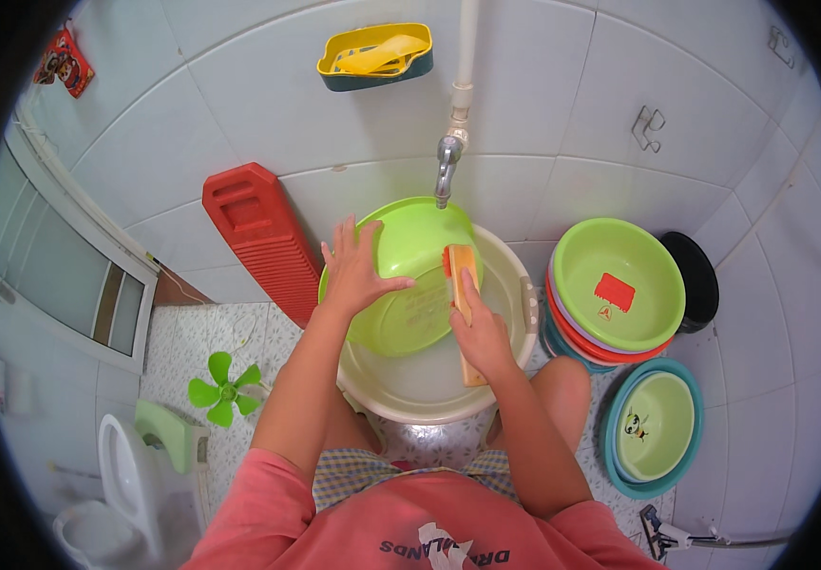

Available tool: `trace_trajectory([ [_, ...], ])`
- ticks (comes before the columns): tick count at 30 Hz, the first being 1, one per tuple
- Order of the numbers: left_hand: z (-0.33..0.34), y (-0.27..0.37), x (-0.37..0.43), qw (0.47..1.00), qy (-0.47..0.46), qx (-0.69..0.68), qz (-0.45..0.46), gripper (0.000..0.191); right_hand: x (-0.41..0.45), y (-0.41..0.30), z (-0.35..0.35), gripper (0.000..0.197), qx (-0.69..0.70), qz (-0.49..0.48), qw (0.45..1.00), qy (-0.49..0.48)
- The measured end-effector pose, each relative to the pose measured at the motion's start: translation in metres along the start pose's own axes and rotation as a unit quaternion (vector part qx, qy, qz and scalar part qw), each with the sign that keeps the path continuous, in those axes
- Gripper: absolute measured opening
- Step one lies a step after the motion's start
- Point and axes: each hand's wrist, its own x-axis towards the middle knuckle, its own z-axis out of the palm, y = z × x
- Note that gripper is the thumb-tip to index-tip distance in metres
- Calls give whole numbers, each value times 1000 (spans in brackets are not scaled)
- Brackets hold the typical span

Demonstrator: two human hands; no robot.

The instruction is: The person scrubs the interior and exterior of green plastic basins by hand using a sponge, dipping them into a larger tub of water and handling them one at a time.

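A light green plastic basin (421, 239) leans at a tilt inside a large cream washtub (430, 417) of cloudy water (407, 385). Its lower part dips into the tub. My left hand (355, 274) is spread over the basin's left rim, thumb and fingers wide apart; whether it touches the rim is unclear. In my right hand (483, 331) is a wooden-handled scrub brush (463, 274) with orange-red bristles. The brush stands lengthwise at the basin's right side, bristles facing left toward it. Above the basin hangs a metal tap (446, 167), with no stream visible.
A red washboard (257, 235) leans on the wall at left. Stacked basins (656, 249) and nested basins (695, 449) stand at right, near a black basin (703, 285). A green fan blade (226, 393) and green stool (164, 431) are at left. A soap dish (375, 78) hangs above.
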Motion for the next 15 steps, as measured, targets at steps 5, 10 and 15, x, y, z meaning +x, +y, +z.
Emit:
trace_trajectory([
  [5,-10,12,-1,998,-64,15,-18,111,-4,5,0,71,38,19,999,22],
  [10,-6,13,-13,996,-68,8,-48,112,-9,3,1,76,104,-17,993,63],
  [15,-2,7,-24,998,-54,12,-16,110,-19,6,30,74,115,-144,982,50],
])
